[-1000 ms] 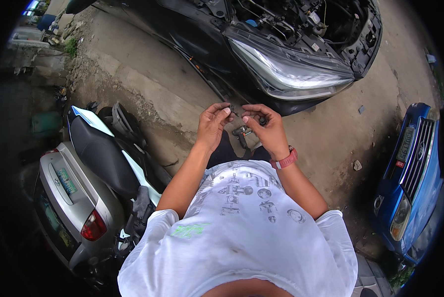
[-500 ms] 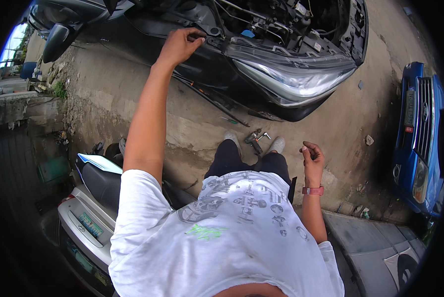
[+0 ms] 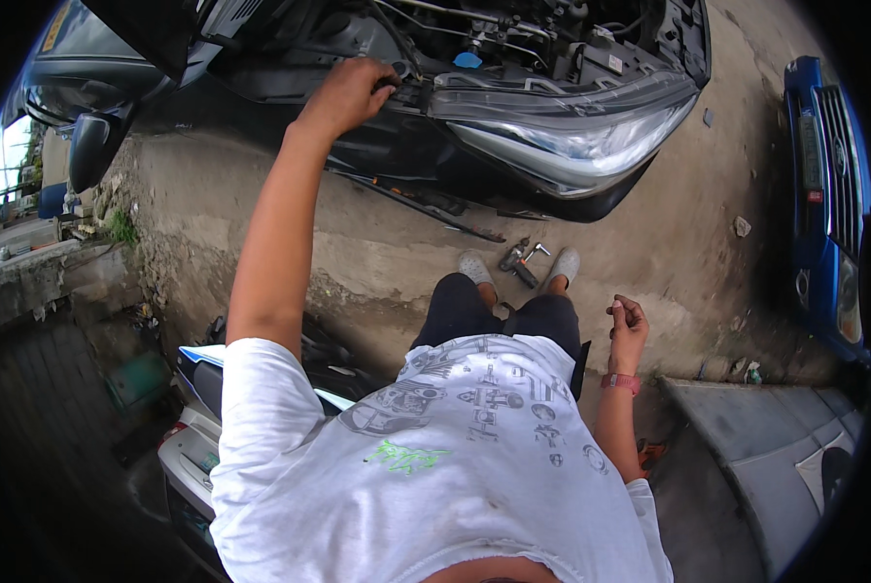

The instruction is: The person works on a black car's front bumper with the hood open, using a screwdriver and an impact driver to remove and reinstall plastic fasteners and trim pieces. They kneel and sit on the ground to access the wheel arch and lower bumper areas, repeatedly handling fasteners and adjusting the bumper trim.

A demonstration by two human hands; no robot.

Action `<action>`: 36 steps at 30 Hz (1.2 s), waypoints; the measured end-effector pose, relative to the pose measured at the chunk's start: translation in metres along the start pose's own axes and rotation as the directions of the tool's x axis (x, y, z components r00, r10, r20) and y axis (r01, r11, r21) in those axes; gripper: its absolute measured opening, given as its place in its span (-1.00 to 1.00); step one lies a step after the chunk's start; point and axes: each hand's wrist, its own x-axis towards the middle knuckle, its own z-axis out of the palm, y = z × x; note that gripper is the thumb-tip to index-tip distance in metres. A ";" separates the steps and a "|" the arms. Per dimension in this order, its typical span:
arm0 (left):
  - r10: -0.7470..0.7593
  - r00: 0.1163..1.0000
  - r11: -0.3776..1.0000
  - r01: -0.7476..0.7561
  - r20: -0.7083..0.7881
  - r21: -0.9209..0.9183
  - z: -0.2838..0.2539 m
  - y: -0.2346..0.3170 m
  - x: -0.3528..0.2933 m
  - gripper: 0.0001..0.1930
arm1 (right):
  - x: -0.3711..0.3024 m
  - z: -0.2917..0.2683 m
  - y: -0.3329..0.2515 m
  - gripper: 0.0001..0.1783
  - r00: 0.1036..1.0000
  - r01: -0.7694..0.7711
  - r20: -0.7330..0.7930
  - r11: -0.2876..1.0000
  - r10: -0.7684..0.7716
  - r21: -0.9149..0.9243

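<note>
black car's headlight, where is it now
In the head view, the headlight is upper right of centre, on the black car, right of the left hand.

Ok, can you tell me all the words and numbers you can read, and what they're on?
None can be read clearly.
License plate on the blue vehicle: too blurred.
License plate on the silver car: too blurred.
White label in the engine bay of the black car: too small.
Green scrawl on the white T-shirt: no clear letters.

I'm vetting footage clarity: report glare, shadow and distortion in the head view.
Head view: glare whitens parts of the headlight; dark shadow lies beside the blue car, which looks squeezed near the rim; the left hand looks fairly sharp.
</note>
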 end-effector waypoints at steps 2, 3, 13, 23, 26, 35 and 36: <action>0.045 0.999 0.997 -0.045 0.000 0.065 0.002 0.001 0.001 -0.81 | 0.007 -0.002 -0.005 -0.72 1.000 0.011 0.008 1.000 -0.011 0.025; 0.052 0.999 0.993 -0.053 0.014 0.102 0.003 0.002 0.001 -0.81 | 0.011 -0.004 -0.007 -0.71 1.000 -0.006 -0.008 1.000 0.006 0.005; 0.092 0.988 0.966 -0.119 0.126 0.231 0.002 0.011 -0.004 -0.78 | 0.027 -0.019 -0.017 -0.71 0.998 -0.046 -0.043 0.999 0.047 0.020; -0.005 0.977 0.956 -0.057 0.213 0.287 0.001 0.014 0.010 -0.78 | 0.033 -0.013 -0.007 -0.72 1.000 -0.016 -0.020 0.998 0.018 0.057; -0.085 0.984 0.977 0.052 0.157 0.206 0.004 0.019 0.014 -0.81 | 0.036 -0.009 -0.013 -0.72 0.999 -0.034 -0.028 0.998 0.035 0.058; -0.358 0.895 0.929 0.371 0.265 0.001 -0.013 0.018 0.031 -0.81 | 0.050 -0.005 -0.018 -0.72 1.000 -0.005 -0.015 0.997 0.006 0.075; -0.383 0.864 0.910 0.414 0.328 -0.028 -0.016 0.011 0.038 -0.81 | 0.051 -0.006 -0.017 -0.73 1.000 0.021 -0.023 0.998 -0.020 0.062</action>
